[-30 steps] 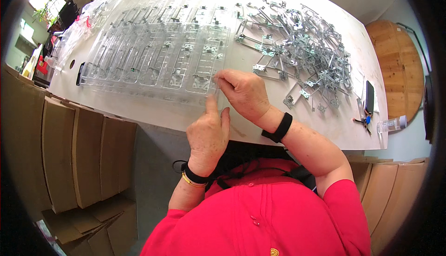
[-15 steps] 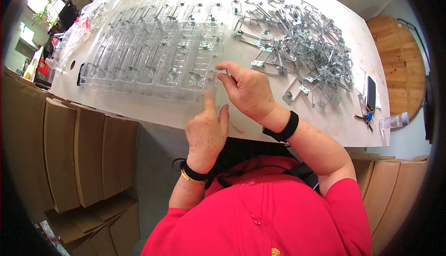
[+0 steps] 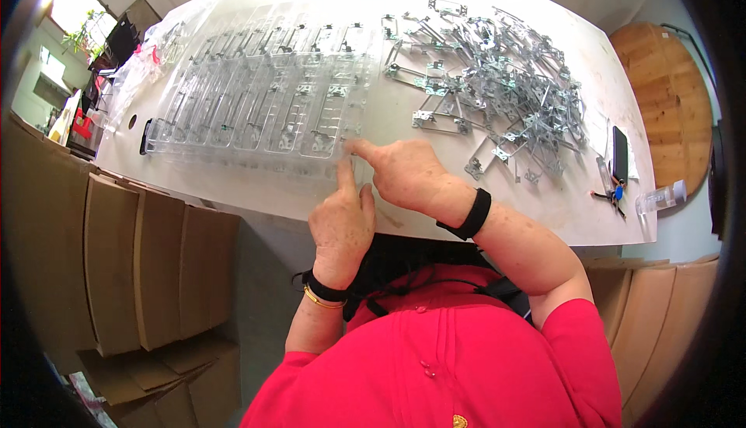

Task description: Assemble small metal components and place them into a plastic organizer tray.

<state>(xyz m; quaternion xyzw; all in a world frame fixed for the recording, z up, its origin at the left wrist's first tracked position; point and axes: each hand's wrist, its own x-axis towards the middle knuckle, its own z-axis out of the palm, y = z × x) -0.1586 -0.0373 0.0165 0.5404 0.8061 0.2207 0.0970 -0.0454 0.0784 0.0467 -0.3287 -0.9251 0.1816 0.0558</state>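
Note:
A clear plastic tray (image 3: 268,148) with long compartments lies on the left half of the table, and metal brackets (image 3: 318,142) sit in its compartments. Below its near right corner is my left hand (image 3: 342,230), index finger stretched toward the rim and thumb held apart. My right hand (image 3: 408,175) reaches in from the right. Its index finger points at the same corner and appears to touch the rim; its other fingers are curled or partly hidden. I see nothing held in either hand.
A tangled heap of metal brackets (image 3: 521,86) covers the table's right side. Beyond it lie a black phone (image 3: 619,153) and a clear bottle (image 3: 660,197) near the edge. Cardboard boxes (image 3: 116,265) stand below the table at left. A round wooden board (image 3: 664,101) leans at right.
My right hand has come down and toward me along the tray's right edge to its near corner, beside my left fingertip. My left hand has hardly moved.

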